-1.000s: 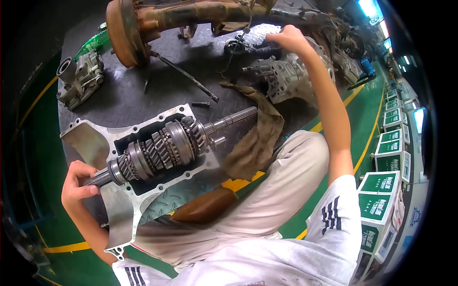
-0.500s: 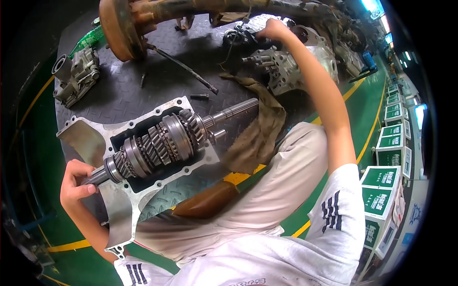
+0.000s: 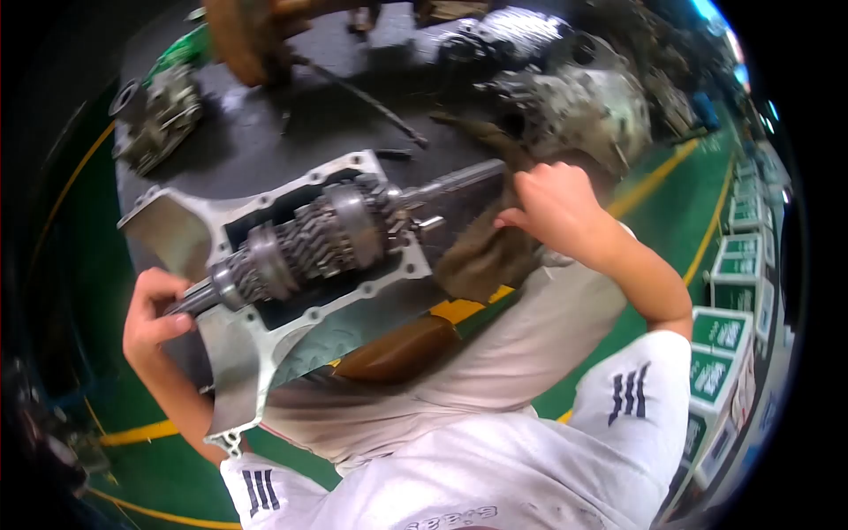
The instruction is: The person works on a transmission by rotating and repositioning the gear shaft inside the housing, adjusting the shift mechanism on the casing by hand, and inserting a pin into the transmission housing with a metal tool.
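An open metal gearbox housing [image 3: 343, 299] lies on the dark workbench with a gear shaft assembly [image 3: 309, 234] in it. The left end of the shaft is gripped between the thumb and fingers of my left hand [image 3: 157, 320]. My right hand [image 3: 555, 210] is closed beside the shaft's long right end [image 3: 455, 183], above the brown cloth [image 3: 486, 256]; what it holds, if anything, is hidden. Blur softens the picture.
At the upper left are a small metal casting [image 3: 163, 119] and a green bottle [image 3: 181, 51]. A rusty axle drum [image 3: 243, 40] and a rod [image 3: 362, 97] lie behind. Another gearbox casing [image 3: 587, 110] stands upper right. Green-white boxes [image 3: 714, 371] line the right.
My right hand has come back from the far parts toward the shaft's right end. My left hand keeps its grip on the left end. The whole view has shifted slightly.
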Demonstrator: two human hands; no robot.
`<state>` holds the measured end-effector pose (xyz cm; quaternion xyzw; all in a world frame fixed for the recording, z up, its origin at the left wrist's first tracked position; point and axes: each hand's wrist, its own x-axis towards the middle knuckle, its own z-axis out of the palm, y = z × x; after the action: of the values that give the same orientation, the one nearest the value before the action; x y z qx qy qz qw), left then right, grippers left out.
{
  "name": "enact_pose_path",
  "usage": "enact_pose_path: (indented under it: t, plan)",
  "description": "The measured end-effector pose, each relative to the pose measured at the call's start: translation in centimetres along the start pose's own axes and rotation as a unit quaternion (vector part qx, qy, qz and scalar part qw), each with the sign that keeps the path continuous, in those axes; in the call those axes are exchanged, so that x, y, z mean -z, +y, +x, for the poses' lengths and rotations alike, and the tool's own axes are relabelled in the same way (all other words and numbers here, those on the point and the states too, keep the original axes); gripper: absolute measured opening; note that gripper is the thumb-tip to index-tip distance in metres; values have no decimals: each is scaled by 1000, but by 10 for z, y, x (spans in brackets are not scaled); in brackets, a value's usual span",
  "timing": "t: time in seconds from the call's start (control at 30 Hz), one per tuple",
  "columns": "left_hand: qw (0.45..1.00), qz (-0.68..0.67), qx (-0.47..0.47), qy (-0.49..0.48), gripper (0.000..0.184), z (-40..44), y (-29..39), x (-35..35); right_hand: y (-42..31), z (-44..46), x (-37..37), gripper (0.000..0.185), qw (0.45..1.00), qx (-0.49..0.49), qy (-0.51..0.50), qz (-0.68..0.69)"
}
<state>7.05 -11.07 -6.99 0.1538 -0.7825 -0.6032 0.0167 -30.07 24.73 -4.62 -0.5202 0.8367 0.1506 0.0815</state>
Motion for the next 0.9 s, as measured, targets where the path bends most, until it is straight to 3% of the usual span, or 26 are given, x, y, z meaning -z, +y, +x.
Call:
enact_pose_path:
  t: [0.1,0.17,0.2,0.27,0.33,0.37,0.4,0.43,0.5,0.63,0.67,0.9]
  plan:
    - [998,28,8,-59,52,5,8,2,10,7,-34,44,999,-1,-6,36]
    - [998,1,-28,-63,44,1,1,3,35,8,-61,41,979,123,85,138]
    - [994,5,-40,-98,42,2,-13,10,29,8,-41,34,981,90,28,167]
    - [996,-15,-66,-50,43,1,-17,-1,52,9,-56,29,956,155,116,218]
    - [996,-2,-22,-88,37,0,-13,2,76,19,-79,25,953,132,189,195]
    - [997,-28,-21,-66,32,0,-9,-4,112,33,-97,40,955,181,165,169]
    - [995,-40,-34,-84,30,1,-8,-3,116,40,-102,42,956,158,170,179]
    - [995,-48,-30,-83,30,1,-8,-4,108,43,-88,43,948,199,135,208]
    - [996,-56,-12,-68,30,-1,-5,-7,40,20,-8,29,969,179,40,165]
    - [996,-65,-16,-56,31,-2,-9,-5,34,19,-7,25,978,122,1,167]
    - [996,-65,-13,-64,31,-2,-7,-4,28,15,-10,24,977,72,36,196]
    - [996,-66,-16,-62,28,-5,-1,-4,57,25,-16,19,967,119,-45,221]
